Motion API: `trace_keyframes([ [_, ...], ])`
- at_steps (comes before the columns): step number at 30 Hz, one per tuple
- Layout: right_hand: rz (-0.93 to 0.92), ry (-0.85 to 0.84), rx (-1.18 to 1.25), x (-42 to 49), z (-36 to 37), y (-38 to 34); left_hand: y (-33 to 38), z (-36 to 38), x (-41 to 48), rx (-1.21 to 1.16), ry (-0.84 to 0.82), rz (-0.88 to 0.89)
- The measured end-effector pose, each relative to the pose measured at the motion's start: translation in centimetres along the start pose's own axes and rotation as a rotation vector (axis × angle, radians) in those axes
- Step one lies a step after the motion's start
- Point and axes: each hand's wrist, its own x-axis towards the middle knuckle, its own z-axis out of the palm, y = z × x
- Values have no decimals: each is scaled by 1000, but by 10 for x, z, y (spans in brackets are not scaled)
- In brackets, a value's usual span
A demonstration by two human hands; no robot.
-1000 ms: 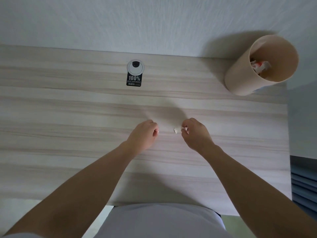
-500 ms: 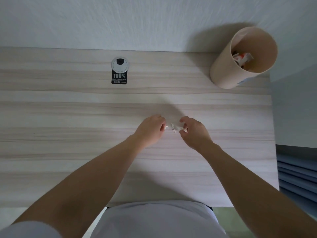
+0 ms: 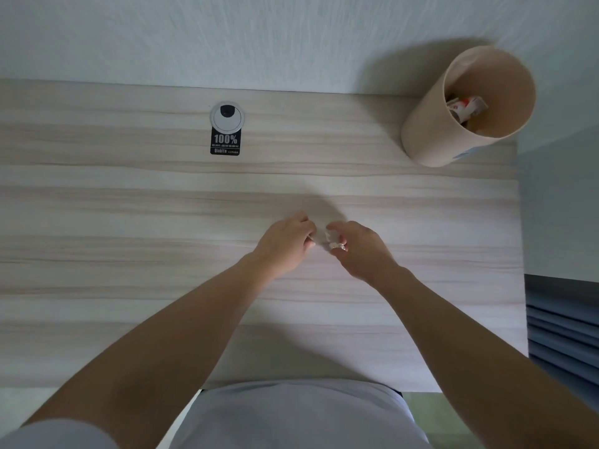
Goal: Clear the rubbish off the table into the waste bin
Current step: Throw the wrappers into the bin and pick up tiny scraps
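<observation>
Both my hands meet over the middle of the pale wooden table (image 3: 129,222). My right hand (image 3: 359,251) pinches a small white scrap of paper (image 3: 332,239) between thumb and fingers. My left hand (image 3: 285,243) is curled just left of it, fingertips together, with a tiny white bit showing at them; what it grips is too small to tell. A beige cylindrical waste bin (image 3: 431,124) stands at the table's far right corner, with a crumpled red-and-white wrapper (image 3: 465,106) inside it.
A round grey cable grommet (image 3: 227,116) with a black "100%" sticker (image 3: 226,144) below it sits near the table's back edge. A white wall runs behind. The table's right edge drops off beside blue slats (image 3: 564,332).
My hands have stayed close together at mid-table, working the white scrap between them. The view has shifted slightly, so the bin sits a little differently in frame.
</observation>
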Motion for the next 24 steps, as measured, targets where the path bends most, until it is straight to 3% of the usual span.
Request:
trace_keyframes([
  [11, -37, 68, -105, 7, 6, -4, 3, -4, -3, -30, 49, -37],
  [24, -57, 0, -181, 6, 4, -6, 5, -4, 0, -4, -16, -55],
])
